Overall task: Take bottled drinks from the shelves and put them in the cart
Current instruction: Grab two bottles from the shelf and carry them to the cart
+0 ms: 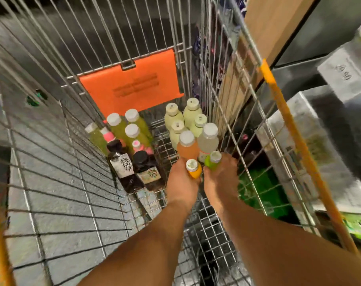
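Inside the cart [52, 182], the left hand [180, 180] gripped an orange bottle [194, 169], the right hand [220, 178] a green bottle [212, 161]; nearby dark bottles' [124, 168] label writing was unreadable.

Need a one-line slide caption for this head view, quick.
Left hand lowers an orange bottle and right hand a green bottle into the wire cart.

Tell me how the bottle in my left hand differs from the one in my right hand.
The orange bottle, gripped by the left hand, holds orange drink; the green bottle, gripped by the right hand, holds bright green drink. The orange one sits nearer you, the green one nearer the cart's right wall. Both have pale caps.
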Motion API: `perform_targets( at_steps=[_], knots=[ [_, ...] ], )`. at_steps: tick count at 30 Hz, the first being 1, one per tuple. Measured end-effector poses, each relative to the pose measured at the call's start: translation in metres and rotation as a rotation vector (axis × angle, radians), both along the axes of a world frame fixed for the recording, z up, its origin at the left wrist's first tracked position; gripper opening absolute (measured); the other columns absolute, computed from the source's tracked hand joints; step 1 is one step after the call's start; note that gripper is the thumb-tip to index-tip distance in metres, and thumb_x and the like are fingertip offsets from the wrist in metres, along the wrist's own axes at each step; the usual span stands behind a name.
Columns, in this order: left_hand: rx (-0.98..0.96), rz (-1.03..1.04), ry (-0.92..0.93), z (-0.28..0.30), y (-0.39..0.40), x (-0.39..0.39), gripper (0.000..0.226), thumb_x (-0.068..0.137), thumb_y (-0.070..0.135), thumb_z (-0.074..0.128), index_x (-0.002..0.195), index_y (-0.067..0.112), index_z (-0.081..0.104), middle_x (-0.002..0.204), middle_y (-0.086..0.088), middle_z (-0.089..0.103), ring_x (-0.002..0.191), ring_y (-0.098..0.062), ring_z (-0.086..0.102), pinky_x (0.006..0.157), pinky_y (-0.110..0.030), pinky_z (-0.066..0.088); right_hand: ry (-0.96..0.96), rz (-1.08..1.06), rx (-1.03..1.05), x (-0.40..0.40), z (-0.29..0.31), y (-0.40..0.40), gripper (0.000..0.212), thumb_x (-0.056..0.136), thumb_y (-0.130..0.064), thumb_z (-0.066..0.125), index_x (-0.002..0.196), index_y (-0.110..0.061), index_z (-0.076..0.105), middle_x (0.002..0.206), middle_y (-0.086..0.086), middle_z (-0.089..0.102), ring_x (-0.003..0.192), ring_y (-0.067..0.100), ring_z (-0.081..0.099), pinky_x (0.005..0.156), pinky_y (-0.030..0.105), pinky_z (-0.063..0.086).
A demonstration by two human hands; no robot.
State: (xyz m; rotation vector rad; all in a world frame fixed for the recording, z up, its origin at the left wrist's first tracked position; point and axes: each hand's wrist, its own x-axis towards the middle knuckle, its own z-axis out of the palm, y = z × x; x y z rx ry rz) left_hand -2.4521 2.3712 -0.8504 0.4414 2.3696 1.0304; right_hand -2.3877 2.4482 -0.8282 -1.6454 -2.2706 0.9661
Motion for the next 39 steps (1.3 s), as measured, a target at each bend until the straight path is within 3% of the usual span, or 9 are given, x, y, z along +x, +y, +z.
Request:
perform_targets(
  at_steps=[4,13,15,17,21,23,32,35,39],
  knots=[
    [0.020,0.032,-0.097,0.001,0.002,-0.002,0.039,0.079,0.036,0.075,0.098,0.047,0.042,0.079,0.025,0.059,0.069,0.011,0.056,0.052,-0.007,0.035,0.055,-0.125,-0.098,-0.007,-0.002,0.003,0.041,0.084,-0.017,0.064,0.122,-0.011,0.052,0.120,0.014,0.056,0.108,0.033,0.056,0.089,0.044,0.050],
    [0.015,-0.016,-0.171,0.024,-0.004,-0.001,0.051,0.079,0.033,0.077,0.118,0.037,0.045,0.084,0.024,0.058,0.073,0.005,0.054,0.066,-0.011,0.038,0.036,-0.055,-0.029,0.008,0.018,-0.020,0.070,0.084,-0.013,0.066,0.145,0.001,0.034,0.137,0.023,0.047,0.123,0.038,0.049,0.099,0.047,0.045],
    [0.019,-0.053,-0.120,0.040,-0.009,-0.003,0.048,0.079,0.031,0.077,0.115,0.039,0.046,0.087,0.026,0.057,0.075,0.011,0.053,0.064,-0.004,0.037,0.027,-0.028,-0.045,0.012,0.032,-0.025,0.062,0.085,-0.013,0.065,0.140,-0.001,0.040,0.132,0.021,0.050,0.118,0.037,0.052,0.095,0.045,0.047],
    [-0.010,-0.106,-0.044,0.066,-0.016,-0.008,0.046,0.079,0.031,0.076,0.116,0.036,0.049,0.101,0.018,0.060,0.089,0.001,0.057,0.075,-0.012,0.041,0.030,0.012,-0.027,0.014,0.053,-0.030,0.049,0.085,-0.012,0.063,0.131,-0.003,0.050,0.121,0.017,0.056,0.108,0.033,0.057,0.089,0.041,0.049],
    [-0.109,-0.212,0.146,0.137,-0.025,-0.029,0.057,0.079,0.024,0.078,0.129,0.017,0.052,0.125,-0.008,0.059,0.115,-0.026,0.057,0.093,-0.032,0.045,0.078,0.024,0.005,0.010,0.129,-0.038,0.033,0.088,-0.021,0.063,0.119,-0.011,0.058,0.108,0.007,0.061,0.097,0.024,0.062,0.078,0.026,0.048],
    [-0.086,-0.260,0.236,0.182,-0.029,-0.039,0.058,0.078,0.021,0.077,0.130,0.013,0.054,0.126,-0.012,0.061,0.117,-0.031,0.057,0.096,-0.037,0.046,0.056,0.093,0.079,0.009,0.174,-0.043,0.032,0.091,-0.025,0.059,0.120,-0.011,0.058,0.112,0.010,0.058,0.102,0.028,0.059,0.084,0.030,0.047],
    [0.113,-0.582,0.598,0.395,-0.113,-0.033,0.050,0.078,0.035,0.077,0.121,0.016,0.059,0.116,-0.009,0.063,0.111,-0.031,0.058,0.092,-0.038,0.045,0.116,-0.168,0.332,0.034,0.402,-0.159,0.039,0.090,-0.035,0.056,0.121,-0.013,0.055,0.121,0.011,0.057,0.113,0.032,0.055,0.093,0.040,0.047],
    [0.127,-0.680,0.654,0.457,-0.157,-0.016,0.059,0.080,0.041,0.073,0.132,0.018,0.056,0.126,-0.009,0.059,0.118,-0.031,0.055,0.099,-0.041,0.045,0.118,-0.241,0.416,0.056,0.463,-0.217,0.038,0.091,-0.036,0.054,0.120,-0.011,0.055,0.122,0.012,0.056,0.114,0.034,0.054,0.093,0.040,0.046],
    [0.241,-0.767,0.652,0.531,-0.199,0.021,0.037,0.081,0.037,0.070,0.112,0.019,0.063,0.108,-0.007,0.065,0.104,-0.029,0.062,0.085,-0.038,0.051,0.097,-0.304,0.479,0.102,0.526,-0.289,0.044,0.091,-0.041,0.053,0.124,-0.012,0.054,0.123,0.011,0.054,0.116,0.033,0.052,0.094,0.043,0.047]
  ],
)
